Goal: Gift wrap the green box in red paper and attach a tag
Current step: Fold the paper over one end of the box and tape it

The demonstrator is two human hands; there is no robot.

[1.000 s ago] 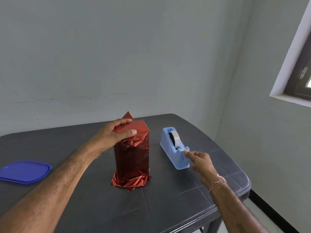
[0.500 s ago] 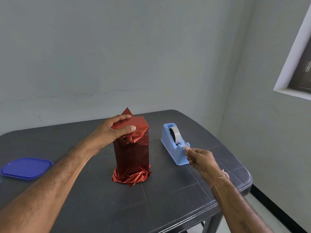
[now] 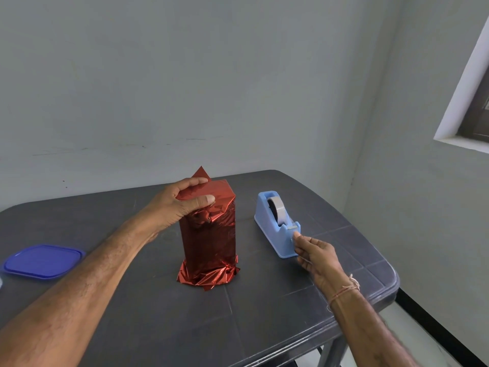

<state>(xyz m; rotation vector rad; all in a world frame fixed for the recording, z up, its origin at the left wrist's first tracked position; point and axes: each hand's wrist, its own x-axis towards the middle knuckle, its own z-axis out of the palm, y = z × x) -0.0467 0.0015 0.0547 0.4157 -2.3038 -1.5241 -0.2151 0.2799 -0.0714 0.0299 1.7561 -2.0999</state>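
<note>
The box wrapped in shiny red paper (image 3: 209, 242) stands upright in the middle of the dark table (image 3: 264, 313), its paper crumpled at the base and a pointed flap sticking up at the top. My left hand (image 3: 180, 207) grips the folded paper at the top left corner, thumb in front and fingers behind. A light blue tape dispenser (image 3: 275, 223) sits to the right of the box. My right hand (image 3: 315, 255) pinches the end of the clear tape just below the dispenser's cutter. The green box itself is hidden under the paper. No tag is in view.
A blue plastic lid (image 3: 42, 260) lies flat at the table's left edge. The table's right edge and corner are close to my right arm. A grey wall stands behind, and a window frame (image 3: 471, 107) is at the upper right.
My right hand reached the dispenser's cutter, pinched the tape end and drew it a little downward. My left hand kept its hold on the box top.
</note>
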